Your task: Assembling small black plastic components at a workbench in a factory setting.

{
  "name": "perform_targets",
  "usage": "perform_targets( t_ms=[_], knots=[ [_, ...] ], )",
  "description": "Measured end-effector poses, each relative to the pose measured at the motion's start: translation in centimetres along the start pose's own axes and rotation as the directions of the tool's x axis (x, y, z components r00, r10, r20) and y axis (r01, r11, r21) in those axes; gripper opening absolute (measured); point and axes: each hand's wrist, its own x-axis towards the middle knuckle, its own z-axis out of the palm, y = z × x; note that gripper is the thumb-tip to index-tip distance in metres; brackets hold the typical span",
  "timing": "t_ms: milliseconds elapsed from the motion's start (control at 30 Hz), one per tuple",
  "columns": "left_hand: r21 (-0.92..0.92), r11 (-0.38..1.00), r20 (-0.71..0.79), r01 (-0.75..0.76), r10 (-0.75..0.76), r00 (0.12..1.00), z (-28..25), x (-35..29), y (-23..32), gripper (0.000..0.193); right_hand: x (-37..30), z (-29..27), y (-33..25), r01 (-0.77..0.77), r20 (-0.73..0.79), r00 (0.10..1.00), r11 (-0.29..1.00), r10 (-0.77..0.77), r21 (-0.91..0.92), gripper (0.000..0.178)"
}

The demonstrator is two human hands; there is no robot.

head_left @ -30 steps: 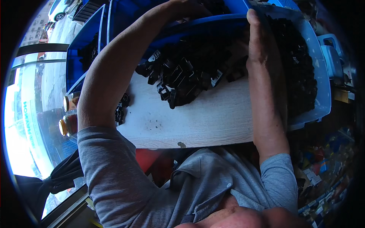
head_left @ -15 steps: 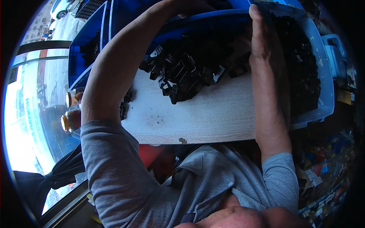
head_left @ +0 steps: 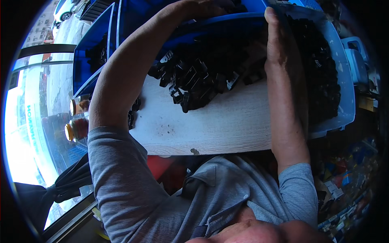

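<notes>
A blue plastic bin [head_left: 227, 18] is at the far side of the table, its rim running between my two hands. My left hand [head_left: 204, 9] reaches over that rim at the top edge; its fingers are hidden. At the bin's right end is my right hand [head_left: 277, 38], the thumb stretched up along the corner and the other fingers mostly out of sight behind. Between my forearms, small black plastic parts [head_left: 190, 81] lie heaped from the bin's dark inside out onto the pale wooden tabletop [head_left: 210, 129]. A few have light metal-like faces.
To the right stands a translucent bin [head_left: 348, 101] full of black parts, beside a light blue jug-like container [head_left: 356, 60]. Another blue bin [head_left: 81, 65] is at the far left. Two lidded jars [head_left: 77, 128] sit by the window, left of my elbow.
My left forearm has shifted slightly to the right, and a little more of the hand shows above the rim. The right hand and the black heap look almost the same.
</notes>
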Motion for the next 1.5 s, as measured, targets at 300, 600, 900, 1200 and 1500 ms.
perform_targets(
  t_ms=[300,600,900,1200,1500],
  knots=[
    [-0.021,1.000,-0.041,0.002,-0.002,0.999,0.2,-0.1,-0.2,0.061,-2.0,0.0,-1.4,-0.468,0.123,0.883,0.862,0.452,0.196,0.118],
    [-0.046,0.993,-0.069,0.111,-0.114,0.991,2.7,0.9,-1.7,0.050,-1.1,-0.2,-0.5,-0.398,0.114,0.916,0.903,0.384,0.161,0.098],
    [-0.048,0.994,-0.070,0.097,-0.100,0.992,2.7,1.0,-2.4,0.043,-1.0,-0.1,-0.3,-0.363,0.115,0.930,0.917,0.348,0.163,0.073],
    [-0.370,0.928,-0.073,0.051,-0.084,0.994,-0.9,-1.3,0.2,0.043,-0.6,-0.2,-0.2,-0.331,0.114,0.942,0.931,0.316,0.153,0.051],
    [-0.537,0.842,-0.322,-0.060,-0.138,0.937,-2.2,-6.7,5.1,0.030,-0.5,-0.6,-2.5,-0.174,0.088,0.982,0.982,0.167,0.072,0.048]
  ],
)
